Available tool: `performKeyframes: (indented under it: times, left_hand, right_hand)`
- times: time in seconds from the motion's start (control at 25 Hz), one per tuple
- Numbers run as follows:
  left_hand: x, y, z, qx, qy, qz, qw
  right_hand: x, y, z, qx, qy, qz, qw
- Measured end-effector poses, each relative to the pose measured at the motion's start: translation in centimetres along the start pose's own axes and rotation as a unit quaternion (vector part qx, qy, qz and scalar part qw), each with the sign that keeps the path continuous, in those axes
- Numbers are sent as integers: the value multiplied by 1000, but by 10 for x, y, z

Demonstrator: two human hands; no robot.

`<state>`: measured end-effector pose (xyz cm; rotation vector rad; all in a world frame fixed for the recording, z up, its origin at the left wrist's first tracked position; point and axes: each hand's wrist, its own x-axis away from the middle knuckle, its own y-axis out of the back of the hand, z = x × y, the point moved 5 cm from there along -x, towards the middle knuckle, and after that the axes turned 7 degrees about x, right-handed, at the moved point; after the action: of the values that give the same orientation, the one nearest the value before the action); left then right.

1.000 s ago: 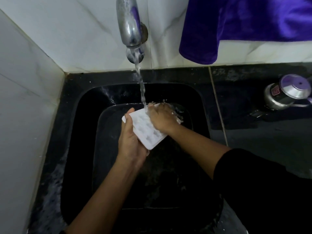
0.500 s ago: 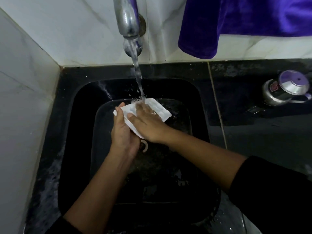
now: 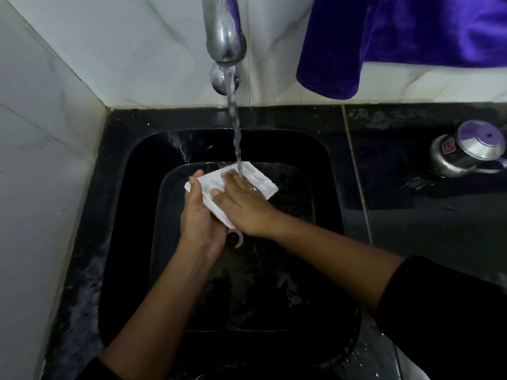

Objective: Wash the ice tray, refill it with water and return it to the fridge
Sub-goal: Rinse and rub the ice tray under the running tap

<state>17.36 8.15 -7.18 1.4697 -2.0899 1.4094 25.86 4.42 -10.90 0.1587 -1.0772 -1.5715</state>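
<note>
The task is in its first stage, the washing. The ice tray (image 3: pixel 260 182) is held tilted over the black sink (image 3: pixel 131 215), directly under the tap (image 3: pixel 223 31). The stream of water (image 3: pixel 236 133) lands on its upper face, right at the right hand's fingertips. The left hand (image 3: pixel 200 215) grips the tray by its near left edge, thumb over the top and palm cupped beneath. The right hand (image 3: pixel 241 204) lies flat on the tray's face, fingers straight, pressing on the compartments rather than holding anything; this looks like rubbing under the running water. No soap or sponge is visible, and how clean the tray is cannot be told. By my judgement most of the job is left: finishing the rinse, levelling the tray so the compartments fill, and carrying it to the fridge, which is not in view. On the table (image 3: pixel 425 229) to the right stands a lidded steel pot (image 3: pixel 466 149), and a purple cloth (image 3: pixel 411 31) hangs above
</note>
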Motion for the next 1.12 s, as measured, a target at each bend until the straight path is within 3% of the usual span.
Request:
performKeyframes:
  times: [0.08,0.2,0.32,0.4,0.48,0.6,0.64,0.8,0.88,1.04,1.12]
  left_hand:
    - [5,-1,8,-19,5,22,1000]
    - [13,-4,15,-18,2,51,999]
    - [4,-1,6,9,0,18,1000]
    - [1,2,3,10,4,15,1000]
    - [5,1,6,-9,10,39,999]
    - [11,1,9,-15,-3,66,998]
    - [9,2,6,-7,-6,59,998]
    - [0,8,-11,9,-29,19,999]
    - [3,6,-9,2,-15,37,999]
    - [11,4,4,4,-11,55,998]
    - [2,6,-1,18,-22,28,999]
  right_hand:
    - [-20,21,-30,65,-39,-27,997]
    - [-26,45,-66,46,-195,-41,979]
    - [-11,7,-10,26,-38,-25,999]
    - [1,-3,4,-12,5,-14,1000]
    - [-13,21,-13,32,-22,-31,999]
    - [-24,47,-35,56,-137,-20,989]
    - [-23,42,-27,33,-142,-28,989]
    - [-2,0,22,-42,-11,-17,999]
    - [-15,17,1,-7,-28,-37,999]
    - [-30,40,-43,33,-177,-13,984]
    - [-17,19,-25,-20,-151,-1,988]
